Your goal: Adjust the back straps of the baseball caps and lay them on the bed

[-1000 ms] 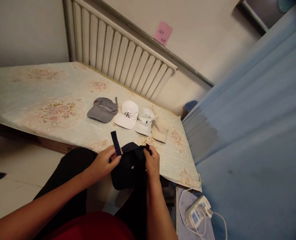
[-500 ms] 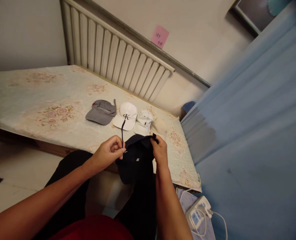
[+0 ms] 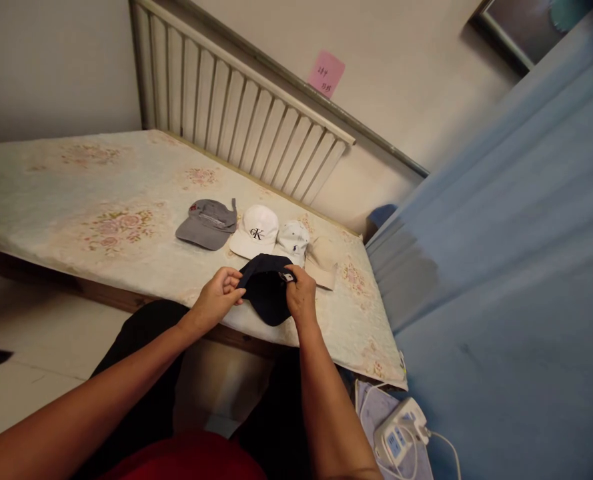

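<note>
A dark baseball cap (image 3: 269,293) is held between my two hands at the bed's front edge, its hollow inside turned toward me. My left hand (image 3: 219,293) pinches the cap's left rim. On the opposite rim, beside a small white label, my right hand (image 3: 301,291) has its fingers closed. Behind it, a row of caps lies on the bed: a grey cap (image 3: 209,225), a white cap with black letters (image 3: 256,231), a smaller white cap with a dark emblem (image 3: 293,239) and a beige cap (image 3: 322,261). The dark cap partly covers the smaller white one.
The bed (image 3: 41,193) has a pale floral cover. A white radiator (image 3: 241,107) stands along the wall behind it. To the right hangs a blue curtain (image 3: 501,253). Below it, a white power strip (image 3: 400,437) with cables sits on a small cloth-covered surface.
The dark cap has moved up and forward, from above my lap to over the bed's edge. My left hand has let go of the loose strap and now grips the rim.
</note>
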Motion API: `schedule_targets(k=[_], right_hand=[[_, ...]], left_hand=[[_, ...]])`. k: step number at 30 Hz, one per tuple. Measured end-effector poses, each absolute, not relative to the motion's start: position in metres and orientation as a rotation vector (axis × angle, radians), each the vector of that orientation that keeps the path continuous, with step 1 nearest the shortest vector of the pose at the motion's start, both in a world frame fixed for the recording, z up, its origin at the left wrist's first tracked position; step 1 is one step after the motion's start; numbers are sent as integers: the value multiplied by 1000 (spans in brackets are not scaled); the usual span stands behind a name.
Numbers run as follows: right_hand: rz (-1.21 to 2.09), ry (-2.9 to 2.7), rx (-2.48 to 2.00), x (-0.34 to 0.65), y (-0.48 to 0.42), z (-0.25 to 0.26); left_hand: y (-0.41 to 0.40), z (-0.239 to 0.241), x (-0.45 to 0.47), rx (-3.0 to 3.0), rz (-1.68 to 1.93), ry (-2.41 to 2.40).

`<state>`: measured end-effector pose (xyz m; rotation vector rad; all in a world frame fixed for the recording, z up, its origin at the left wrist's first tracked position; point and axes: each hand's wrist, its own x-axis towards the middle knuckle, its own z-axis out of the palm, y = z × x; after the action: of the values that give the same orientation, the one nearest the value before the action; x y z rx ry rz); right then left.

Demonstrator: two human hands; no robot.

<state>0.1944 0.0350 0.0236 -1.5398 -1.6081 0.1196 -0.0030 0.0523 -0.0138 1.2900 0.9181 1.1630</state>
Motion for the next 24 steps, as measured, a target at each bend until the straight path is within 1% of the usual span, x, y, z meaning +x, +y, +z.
schedule_targets(k=[3, 7, 11, 14, 18, 24], right_hand=[[213, -1541, -1551, 189, 41, 17], [325, -1521, -1536, 181, 46, 19], [394, -1562, -1511, 169, 48, 24], [424, -1602, -1487, 159, 51, 24], [444, -1645, -1470, 147, 60, 16], [481, -1713, -1437, 134, 69, -1]], left_hand=[[54, -17, -5, 1331, 1136, 915], [54, -17, -9, 1584, 1106, 1042], [54, -14, -13, 1766, 1229, 1170], [53, -10, -14, 1698, 1235, 1094], [52, -6, -12, 1405, 1191, 910], [58, -7, -12, 1240, 1200, 974]])
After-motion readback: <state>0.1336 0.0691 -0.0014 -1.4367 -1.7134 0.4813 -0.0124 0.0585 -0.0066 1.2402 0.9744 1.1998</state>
